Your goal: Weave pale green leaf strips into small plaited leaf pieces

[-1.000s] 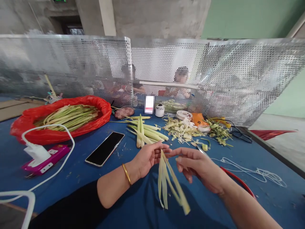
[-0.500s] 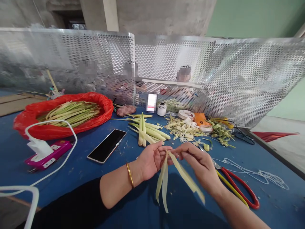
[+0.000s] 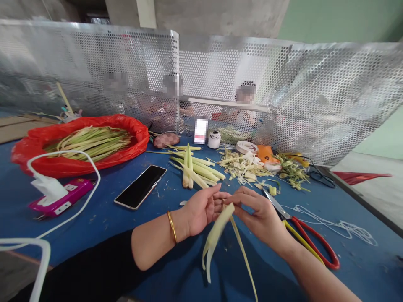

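Note:
Pale green-yellow leaf strips (image 3: 216, 232) hang down from where my two hands meet, above the blue table. My left hand (image 3: 203, 212), palm up with a gold bangle at the wrist, has its fingers curled around the strips' top ends. From the other side my right hand (image 3: 256, 212) pinches the same ends. One broad strip bends forward over the others, and a thin one trails to the right. Exactly how the ends cross is hidden by the fingers. Beyond my hands lies a small pile of leaf stalks (image 3: 200, 168).
Scissors (image 3: 307, 239) with red and yellow handles lie right of my right hand, near white string (image 3: 349, 230). Leaf scraps (image 3: 242, 167) and a tape roll (image 3: 247, 147) are behind. Leftward are a phone (image 3: 140, 186), power strip (image 3: 63, 197) and red bag (image 3: 78, 165) of leaves. Perforated metal (image 3: 217, 71) screens off people.
The broad strip has swung from the right to hang in front, and a narrow strip now trails lower right. My right hand has turned slightly; both hands stay together. The view has shifted slightly.

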`<move>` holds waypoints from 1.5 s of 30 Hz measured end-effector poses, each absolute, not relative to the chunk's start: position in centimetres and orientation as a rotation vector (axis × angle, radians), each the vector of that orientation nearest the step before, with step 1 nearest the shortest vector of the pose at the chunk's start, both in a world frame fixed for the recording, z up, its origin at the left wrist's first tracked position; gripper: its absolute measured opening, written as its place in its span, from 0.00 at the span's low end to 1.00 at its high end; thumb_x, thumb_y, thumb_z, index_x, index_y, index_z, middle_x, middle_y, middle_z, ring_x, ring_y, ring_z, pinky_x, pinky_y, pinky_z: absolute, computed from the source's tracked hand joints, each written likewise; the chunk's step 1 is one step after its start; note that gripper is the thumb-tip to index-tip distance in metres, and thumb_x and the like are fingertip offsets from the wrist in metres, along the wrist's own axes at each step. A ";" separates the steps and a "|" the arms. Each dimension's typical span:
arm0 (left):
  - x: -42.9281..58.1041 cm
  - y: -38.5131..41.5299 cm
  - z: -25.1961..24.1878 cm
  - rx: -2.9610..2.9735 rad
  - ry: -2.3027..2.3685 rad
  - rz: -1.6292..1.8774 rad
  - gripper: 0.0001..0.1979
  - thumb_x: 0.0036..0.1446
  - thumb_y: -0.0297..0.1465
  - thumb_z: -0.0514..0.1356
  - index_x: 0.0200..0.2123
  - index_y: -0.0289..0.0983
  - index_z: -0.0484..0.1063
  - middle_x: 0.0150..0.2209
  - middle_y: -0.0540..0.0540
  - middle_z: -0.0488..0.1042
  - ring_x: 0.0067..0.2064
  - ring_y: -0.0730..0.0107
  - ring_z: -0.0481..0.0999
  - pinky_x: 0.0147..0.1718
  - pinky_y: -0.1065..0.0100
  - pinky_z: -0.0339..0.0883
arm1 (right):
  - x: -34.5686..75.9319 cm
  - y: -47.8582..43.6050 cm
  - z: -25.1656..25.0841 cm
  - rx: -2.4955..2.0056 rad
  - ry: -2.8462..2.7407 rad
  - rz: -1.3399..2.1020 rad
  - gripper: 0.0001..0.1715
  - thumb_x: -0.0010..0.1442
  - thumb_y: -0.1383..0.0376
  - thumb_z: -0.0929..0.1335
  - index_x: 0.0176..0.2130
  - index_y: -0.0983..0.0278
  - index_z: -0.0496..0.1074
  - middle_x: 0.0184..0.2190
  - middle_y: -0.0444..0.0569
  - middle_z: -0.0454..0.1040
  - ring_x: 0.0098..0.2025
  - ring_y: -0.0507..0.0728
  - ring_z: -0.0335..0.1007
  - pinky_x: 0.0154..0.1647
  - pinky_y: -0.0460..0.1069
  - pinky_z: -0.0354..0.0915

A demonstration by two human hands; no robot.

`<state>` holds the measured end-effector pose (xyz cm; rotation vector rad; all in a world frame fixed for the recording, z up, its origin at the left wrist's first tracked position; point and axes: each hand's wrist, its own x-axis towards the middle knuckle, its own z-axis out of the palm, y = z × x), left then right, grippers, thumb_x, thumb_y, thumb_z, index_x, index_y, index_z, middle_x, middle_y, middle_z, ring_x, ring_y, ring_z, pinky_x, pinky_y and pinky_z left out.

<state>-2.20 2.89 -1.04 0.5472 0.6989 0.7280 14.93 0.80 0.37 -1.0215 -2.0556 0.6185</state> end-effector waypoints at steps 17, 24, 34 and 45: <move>-1.5 1.7 -0.9 0.774 0.805 0.575 0.10 0.54 0.33 0.63 0.33 0.29 0.78 0.35 0.37 0.80 0.34 0.64 0.80 0.32 0.69 0.69 | 14.9 2.2 -1.4 -1.357 -1.709 0.662 0.12 0.59 0.58 0.65 0.30 0.62 0.72 0.28 0.48 0.73 0.31 0.56 0.66 0.31 0.49 0.60; -1.5 2.0 -0.6 0.617 0.902 0.908 0.07 0.55 0.27 0.60 0.33 0.31 0.77 0.31 0.42 0.78 0.33 0.68 0.77 0.33 0.70 0.69 | 14.0 0.1 0.2 -1.306 -1.817 0.898 0.18 0.59 0.52 0.66 0.26 0.62 0.68 0.21 0.44 0.68 0.25 0.53 0.63 0.25 0.47 0.60; -1.5 2.0 0.1 0.594 0.904 0.863 0.09 0.56 0.29 0.58 0.35 0.31 0.76 0.28 0.44 0.77 0.24 0.69 0.74 0.23 0.69 0.66 | 12.9 -0.2 -0.9 -1.265 -1.574 1.418 0.14 0.54 0.56 0.70 0.27 0.64 0.69 0.24 0.43 0.72 0.24 0.51 0.71 0.27 0.46 0.67; -1.4 2.0 0.0 0.692 0.930 0.872 0.10 0.56 0.31 0.58 0.36 0.32 0.78 0.31 0.42 0.78 0.28 0.68 0.75 0.25 0.71 0.67 | 12.5 -0.2 -1.1 -1.339 -1.528 1.456 0.07 0.54 0.62 0.68 0.31 0.63 0.68 0.24 0.43 0.73 0.24 0.52 0.72 0.25 0.46 0.67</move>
